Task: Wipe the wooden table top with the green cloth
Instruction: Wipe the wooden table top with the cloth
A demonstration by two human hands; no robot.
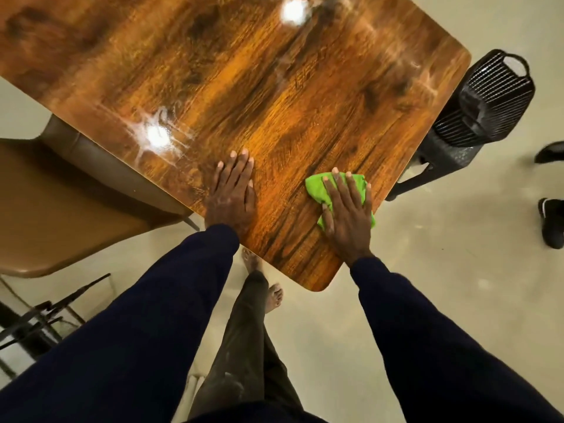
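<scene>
Far left: brown chair seat [61, 209], partly tucked under the table edge. Below it, a black metal frame [45, 315], blurred; cannot tell what it belongs to.

Centre: wooden table top [244, 71], glossy, dark grain, rounded corners. 2 bright light reflections on it, 1 near the left edge [157, 135] and 1 at the far side [293, 10], each with pale streaks around it.

Left hand [232, 196]: laid flat on the wood near the near-left edge, fingers straight and close together, grasping nothing. Dark blue sleeve to the wrist.

Below the table corner: 2 bare feet [274, 296] on the pale floor [427, 270].

Green cloth [317, 187]: bunched, lying on the table top near the near-right corner, just inside the right edge.

Right hand [348, 215]: palm down on the cloth, fingers straight and spread, pressing it to the wood; not curled around it. Cloth shows past the fingertips and at both sides of the hand.

Right of the table: black slatted object [488, 99] standing on the floor, just beside the table edge.

Far right edge: 2 black shoes [552, 222], cut off by the frame.
</scene>
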